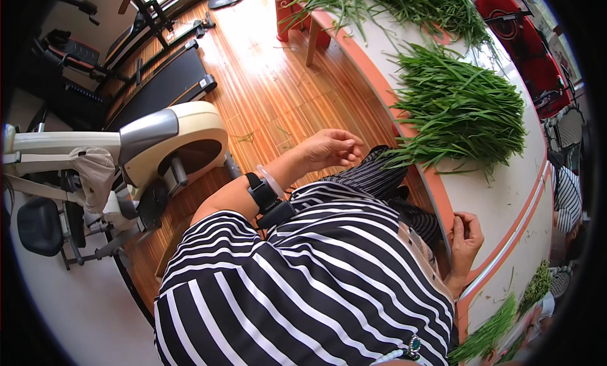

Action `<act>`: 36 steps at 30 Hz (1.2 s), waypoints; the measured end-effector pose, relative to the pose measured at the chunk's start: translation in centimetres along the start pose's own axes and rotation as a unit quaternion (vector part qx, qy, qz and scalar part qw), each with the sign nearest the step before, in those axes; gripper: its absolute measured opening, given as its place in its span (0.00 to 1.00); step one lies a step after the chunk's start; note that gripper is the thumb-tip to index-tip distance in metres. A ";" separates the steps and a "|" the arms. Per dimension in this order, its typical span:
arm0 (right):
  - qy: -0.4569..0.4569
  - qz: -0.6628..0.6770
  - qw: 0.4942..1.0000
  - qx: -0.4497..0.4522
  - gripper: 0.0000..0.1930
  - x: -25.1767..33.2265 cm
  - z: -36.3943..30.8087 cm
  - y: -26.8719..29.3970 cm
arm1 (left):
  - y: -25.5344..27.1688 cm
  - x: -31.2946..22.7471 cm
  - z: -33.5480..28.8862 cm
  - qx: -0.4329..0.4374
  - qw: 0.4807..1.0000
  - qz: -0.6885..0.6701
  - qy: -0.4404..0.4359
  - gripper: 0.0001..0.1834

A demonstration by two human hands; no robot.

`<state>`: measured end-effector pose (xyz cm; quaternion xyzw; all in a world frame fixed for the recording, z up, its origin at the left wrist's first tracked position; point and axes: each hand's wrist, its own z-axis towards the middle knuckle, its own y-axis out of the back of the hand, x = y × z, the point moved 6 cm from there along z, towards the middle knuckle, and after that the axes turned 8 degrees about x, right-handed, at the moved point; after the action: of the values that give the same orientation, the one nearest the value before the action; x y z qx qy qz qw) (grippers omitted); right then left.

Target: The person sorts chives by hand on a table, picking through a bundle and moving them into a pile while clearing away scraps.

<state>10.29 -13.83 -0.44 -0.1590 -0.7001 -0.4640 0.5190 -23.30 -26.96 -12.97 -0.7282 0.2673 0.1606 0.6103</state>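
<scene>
My left hand (332, 150) hangs in the air over my lap, left of the table. Its fingers are loosely bent and partly apart, with nothing visible in them. My right hand (466, 239) rests at the orange edge of the white table (499, 205). Its fingers and thumb are bent together; whatever they may hold is too small to see. Beyond it, a thick pile of long flat green leaves like chives (461, 107) lies on the tabletop, some tips overhanging the edge. Neither hand touches this pile.
More green leaves (417, 6) cover the table's far end. A smaller green bunch (490, 331) lies at the near right, by another person's striped sleeve (567, 198). Exercise machines, including a cream stationary bike (183, 138) and a treadmill (164, 85), stand on the left.
</scene>
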 end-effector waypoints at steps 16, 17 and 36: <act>-0.025 0.036 0.998 0.045 0.01 0.1 2.0 -0.4 | 20.5 8.4 -7.9 -0.349 0.868 0.322 0.146 0.04; -0.022 0.046 0.998 0.042 0.01 0.0 1.8 -0.2 | 20.3 7.0 -7.0 -0.337 0.866 0.346 0.132 0.04; -0.001 0.123 0.992 -0.015 0.07 -0.7 1.2 2.2 | 25.2 -2.8 -11.8 -0.481 0.720 0.460 0.198 0.08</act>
<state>11.45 -11.47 -0.02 -0.2524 -0.6686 -0.4067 0.5690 -41.43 -40.76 -29.21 -0.7261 0.5710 0.3812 -0.0378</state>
